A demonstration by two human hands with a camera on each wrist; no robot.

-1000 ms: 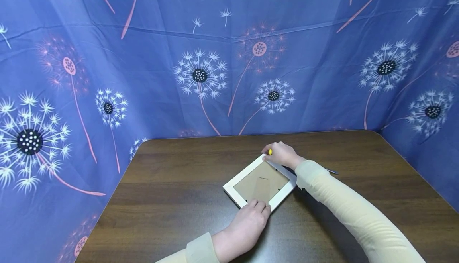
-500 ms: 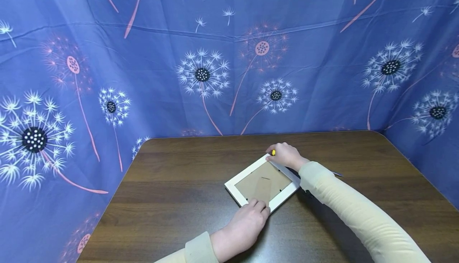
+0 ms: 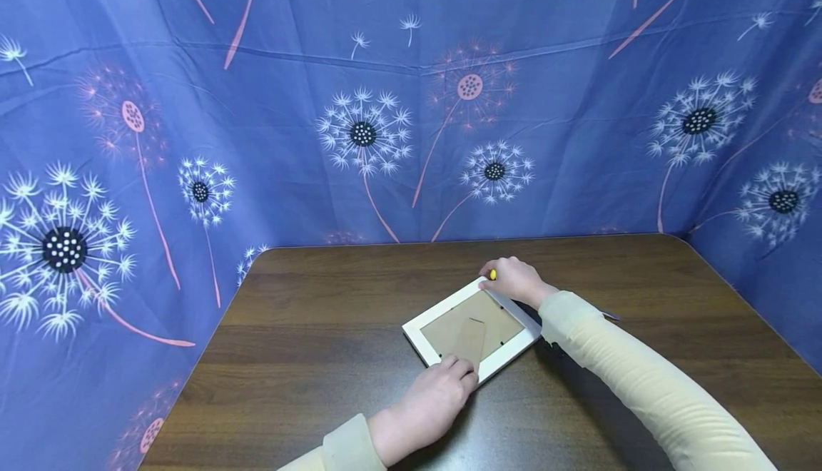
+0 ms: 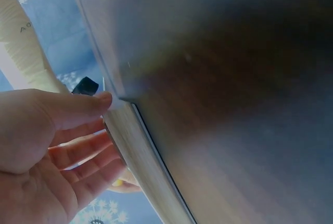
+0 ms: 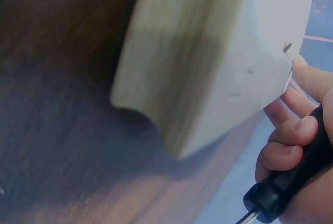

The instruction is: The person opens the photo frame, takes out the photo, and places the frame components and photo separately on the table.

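A white picture frame [image 3: 443, 308] lies back side up, with its brown backing board [image 3: 449, 325] and a stand flap [image 3: 472, 342] showing. My left hand [image 3: 427, 407] grips the near corner; in the left wrist view its thumb presses the frame's edge [image 4: 148, 166]. At the far corner is my right hand [image 3: 514, 282], its fingertips touching the frame. Those same fingers curl round a screwdriver [image 5: 289, 185] with a black handle and metal shaft. Its yellow end [image 3: 492, 275] pokes out by the thumb. Small dark tabs sit along the backing's edges.
The brown wooden table [image 3: 308, 328] extends around the frame. A blue dandelion-print cloth [image 3: 289, 135] hangs behind and at both sides. Past the right sleeve a thin shaft tip [image 3: 610, 315] shows. A dark item [image 3: 557, 348] is mostly hidden by the right forearm.
My left hand has slid slightly towards me and left at the near corner, uncovering more of the stand flap. The right hand stays at the far corner. The head view has shifted a little.
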